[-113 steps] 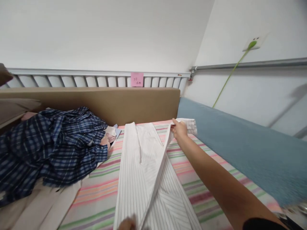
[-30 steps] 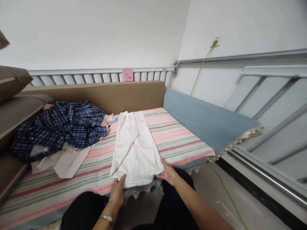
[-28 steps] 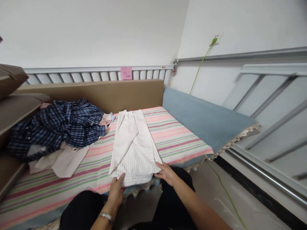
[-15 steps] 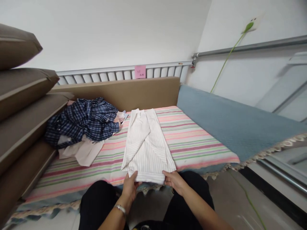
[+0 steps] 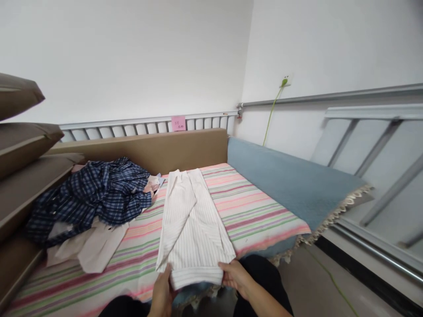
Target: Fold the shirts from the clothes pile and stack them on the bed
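A white pinstriped shirt (image 5: 194, 229) lies lengthwise on the striped cover, its sides and sleeves folded inward. The near hem is turned up into a narrow band. At the left end of that band my left hand (image 5: 163, 288) pinches the cloth, thumb on top. My right hand (image 5: 236, 277) grips the right end the same way, fingers under the fabric. Between the hands the hem band hangs at the front edge of the seat. The fingertips beneath the cloth are hidden.
A dark blue plaid shirt (image 5: 109, 189) lies heaped with pale garments (image 5: 99, 251) on the left. Brown cushions (image 5: 29, 145) are stacked at far left. A striped cover (image 5: 257, 211) and blue cloth (image 5: 274, 176) drape the seat. Behind are a radiator (image 5: 139, 127) and a green cord (image 5: 269, 119).
The view has tilted up and shifted right, so the shirt and hands sit lower and further left in the picture. Both hands keep their hold on the hem.
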Available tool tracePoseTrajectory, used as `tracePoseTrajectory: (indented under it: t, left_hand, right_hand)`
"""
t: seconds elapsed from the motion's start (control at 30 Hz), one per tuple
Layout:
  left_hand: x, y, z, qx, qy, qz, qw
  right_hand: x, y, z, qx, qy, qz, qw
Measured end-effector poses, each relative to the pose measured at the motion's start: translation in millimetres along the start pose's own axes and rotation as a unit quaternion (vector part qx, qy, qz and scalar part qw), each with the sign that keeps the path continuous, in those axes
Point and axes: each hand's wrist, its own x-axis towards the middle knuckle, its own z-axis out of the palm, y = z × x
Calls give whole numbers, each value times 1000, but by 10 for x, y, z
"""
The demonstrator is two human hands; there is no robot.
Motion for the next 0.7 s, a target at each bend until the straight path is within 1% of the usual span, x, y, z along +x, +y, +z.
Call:
tracePoseTrajectory:
  t: [0.07, 0.1, 0.13, 0.17, 0.23, 0.27, 0.3, 0.33, 0.37, 0.43, 0.5, 0.53, 0.57, 0.6, 0.67, 0.7]
  left_hand:
    - [29, 25, -131, 81, 4, -2, 997]
    - [59, 67, -223, 138, 5, -2, 990]
    - [98, 132, -327, 201, 6, 6, 980]
    - [142, 221, -433, 264, 9, 26, 964]
    - [233, 462, -604, 364, 19, 98, 926]
    - [276, 606, -648, 393, 28, 146, 907]
    - [320, 758, -654, 411, 39, 192, 890]
    - [369, 914, -619, 419, 51, 228, 877]
    - [427, 1068, -546, 420, 64, 248, 870]
    - [587, 1356, -308, 410, 82, 258, 871]
    - [819, 1597, 3, 408, 91, 252, 873]
    - [957, 1694, 172, 414, 92, 263, 866]
    - [1102, 1771, 345, 426, 85, 290, 853]
    - [1249, 1828, 522, 441, 69, 330, 832]
    - [1528, 1885, 890, 461, 11, 422, 781]
    - [1657, 1894, 1080, 461, -24, 457, 760]
  right_hand:
    - [-43, -15, -60, -53, -3, 29, 998]
    - [-70, -49, -104, -107, -15, 49, 993]
    - [-95, -108, -154, -176, -34, 65, 982]
    - [-116, -197, -207, -250, -52, 72, 964]
    - [-131, -470, -307, -373, -60, 46, 925]
    - [-118, -651, -347, -404, -46, 21, 913]
    - [-87, -854, -377, -411, -30, -4, 911]
    - [-36, -1070, -398, -397, -16, -28, 917]
    - [37, -1290, -410, -369, -4, -47, 928]
    - [256, -1698, -418, -279, 15, -73, 957]
    - [565, -2016, -421, -179, 33, -89, 979]
    - [747, -2134, -422, -143, 43, -92, 984]
    - [943, -2226, -422, -117, 49, -94, 987]
    - [1147, -2296, -418, -99, 53, -97, 989]
    - [1566, -2396, -393, -80, 56, -107, 990]
    - [1774, -2438, -371, -68, 57, -113, 990]
